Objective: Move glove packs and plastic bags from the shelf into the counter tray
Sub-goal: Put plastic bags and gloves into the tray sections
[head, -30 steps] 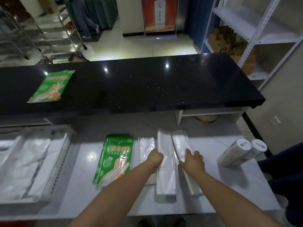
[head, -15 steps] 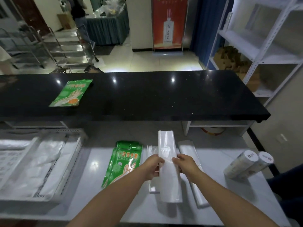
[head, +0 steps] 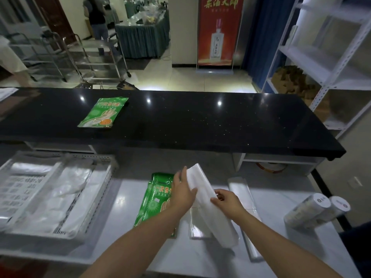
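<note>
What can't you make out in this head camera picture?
Head view only:
- Glove packs: partly hidden by the left hand and arm; count unclear.
- Tray: blurred, cut by the left edge; print inside unreadable.
- Rolls: labels too small.
- Clear bags under the held bag pack: mostly covered by it.

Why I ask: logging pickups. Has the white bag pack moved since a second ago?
Yes. The white bag pack rose off the shelf, its top now tilted left toward the green glove pack.

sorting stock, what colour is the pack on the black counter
The glove pack is green with an orange patch; head view.
</note>
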`<state>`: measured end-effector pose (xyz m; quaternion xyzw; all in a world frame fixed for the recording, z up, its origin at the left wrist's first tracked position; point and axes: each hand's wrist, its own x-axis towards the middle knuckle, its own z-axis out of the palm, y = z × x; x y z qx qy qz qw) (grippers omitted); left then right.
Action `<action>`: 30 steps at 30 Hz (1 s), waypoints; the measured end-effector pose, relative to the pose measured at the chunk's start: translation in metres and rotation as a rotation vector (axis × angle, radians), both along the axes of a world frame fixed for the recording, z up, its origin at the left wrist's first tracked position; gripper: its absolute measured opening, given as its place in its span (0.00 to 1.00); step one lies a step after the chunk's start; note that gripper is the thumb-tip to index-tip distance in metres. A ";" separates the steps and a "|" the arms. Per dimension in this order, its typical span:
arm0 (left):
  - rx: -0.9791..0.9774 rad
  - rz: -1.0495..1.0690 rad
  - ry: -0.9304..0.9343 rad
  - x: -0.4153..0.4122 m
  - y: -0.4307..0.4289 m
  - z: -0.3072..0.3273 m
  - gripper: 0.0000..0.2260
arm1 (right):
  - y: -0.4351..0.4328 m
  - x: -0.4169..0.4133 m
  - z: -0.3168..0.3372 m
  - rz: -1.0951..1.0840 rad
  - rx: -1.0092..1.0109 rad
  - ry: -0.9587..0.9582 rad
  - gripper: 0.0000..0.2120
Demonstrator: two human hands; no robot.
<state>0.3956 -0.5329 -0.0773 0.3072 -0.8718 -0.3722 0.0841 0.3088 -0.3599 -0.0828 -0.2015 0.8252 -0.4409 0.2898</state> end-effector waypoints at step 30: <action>-0.416 -0.533 -0.485 0.056 -0.029 -0.053 0.29 | -0.043 0.037 -0.060 0.372 0.443 0.602 0.14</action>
